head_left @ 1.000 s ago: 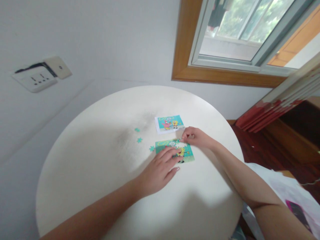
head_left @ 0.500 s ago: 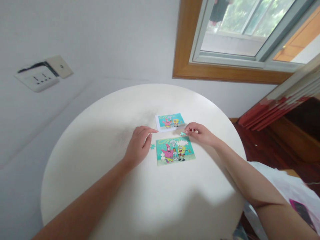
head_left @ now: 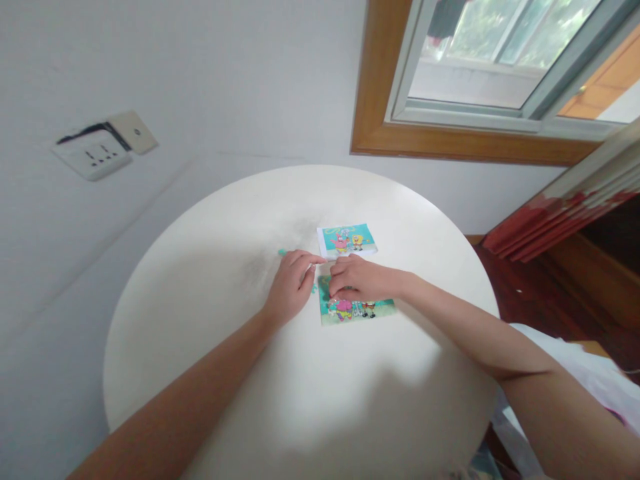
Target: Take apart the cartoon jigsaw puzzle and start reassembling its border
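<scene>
Worktop (head_left: 300, 400), round and cream-white, carries everything and extends on all sides of both hands. Wall socket (head_left: 95, 155) sits well apart, up and to the left of the left hand, and a wood-framed window (head_left: 450, 143) lies beyond the right hand. Jigsaw puzzle (head_left: 357, 308), a teal cartoon picture lying flat, is directly under the right hand, with its near strip showing below the knuckles. Reference card (head_left: 347, 240), bearing the same cartoon picture, lies flat just beyond the fingertips of both hands and apart from the puzzle.

Left hand (head_left: 290, 290) rests palm down just beside the puzzle's left edge, fingers loosely curled with the tips on the worktop; whether a piece is pinched beneath them cannot be told. Right hand (head_left: 357, 279) lies over the puzzle's upper left part, fingers bent and pressing down on the surface, with nothing visibly enclosed. The two hands nearly touch.

Loose teal piece (head_left: 282, 253) lies just beyond the left hand's knuckles; another (head_left: 313, 288) shows as a sliver between the two hands.
</scene>
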A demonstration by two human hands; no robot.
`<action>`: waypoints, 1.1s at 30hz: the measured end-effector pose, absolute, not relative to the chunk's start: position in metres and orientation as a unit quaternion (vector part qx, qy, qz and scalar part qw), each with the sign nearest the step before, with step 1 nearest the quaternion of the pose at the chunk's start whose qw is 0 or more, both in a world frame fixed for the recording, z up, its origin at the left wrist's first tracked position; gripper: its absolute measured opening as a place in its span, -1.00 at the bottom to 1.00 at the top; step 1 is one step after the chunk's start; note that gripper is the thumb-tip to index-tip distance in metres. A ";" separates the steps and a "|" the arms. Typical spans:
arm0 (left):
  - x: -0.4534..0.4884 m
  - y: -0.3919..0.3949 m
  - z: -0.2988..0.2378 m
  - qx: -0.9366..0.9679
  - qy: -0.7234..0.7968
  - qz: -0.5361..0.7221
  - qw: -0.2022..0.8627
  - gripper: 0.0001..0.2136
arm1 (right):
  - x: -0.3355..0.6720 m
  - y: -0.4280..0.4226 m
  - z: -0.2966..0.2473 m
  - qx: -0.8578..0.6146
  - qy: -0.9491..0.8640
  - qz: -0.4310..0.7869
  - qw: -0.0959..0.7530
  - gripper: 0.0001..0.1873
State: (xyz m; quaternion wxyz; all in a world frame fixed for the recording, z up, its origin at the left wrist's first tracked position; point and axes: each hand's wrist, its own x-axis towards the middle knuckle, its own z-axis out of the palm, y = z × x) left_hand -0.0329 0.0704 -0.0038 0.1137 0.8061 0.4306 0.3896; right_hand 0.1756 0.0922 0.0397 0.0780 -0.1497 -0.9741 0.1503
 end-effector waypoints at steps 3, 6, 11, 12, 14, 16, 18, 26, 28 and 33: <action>-0.033 0.070 -0.004 0.799 0.432 0.402 0.114 -0.78 | 0.172 0.100 0.044 -0.114 -0.979 0.154 0.067 -0.78; -0.031 0.070 -0.003 0.796 0.431 0.407 0.121 -0.78 | 0.171 0.102 0.048 -0.102 -0.980 0.167 0.047 -0.79; -0.030 0.069 -0.001 0.800 0.423 0.403 0.134 -0.78 | 0.171 0.102 0.050 -0.092 -0.979 0.178 0.028 -0.79; -0.030 0.069 -0.001 0.801 0.422 0.403 0.133 -0.78 | 0.170 0.103 0.051 -0.090 -0.980 0.178 0.025 -0.79; -0.030 0.069 -0.002 0.801 0.423 0.403 0.132 -0.77 | 0.167 0.104 0.052 -0.087 -0.981 0.174 0.018 -0.79; -0.030 0.070 -0.002 0.800 0.428 0.399 0.133 -0.77 | 0.162 0.105 0.054 -0.087 -0.982 0.170 0.010 -0.81; -0.031 0.070 -0.001 0.798 0.432 0.396 0.136 -0.78 | 0.158 0.106 0.055 -0.088 -0.982 0.166 0.002 -0.84; -0.031 0.069 0.001 0.796 0.433 0.402 0.130 -0.80 | 0.150 0.106 0.056 -0.100 -0.978 0.181 -0.027 -0.85; -0.030 0.069 0.002 0.797 0.434 0.400 0.132 -0.79 | 0.150 0.105 0.055 -0.100 -0.978 0.181 -0.027 -0.85; -0.030 0.068 0.003 0.795 0.438 0.399 0.131 -0.78 | 0.151 0.102 0.052 -0.115 -0.978 0.172 -0.015 -0.87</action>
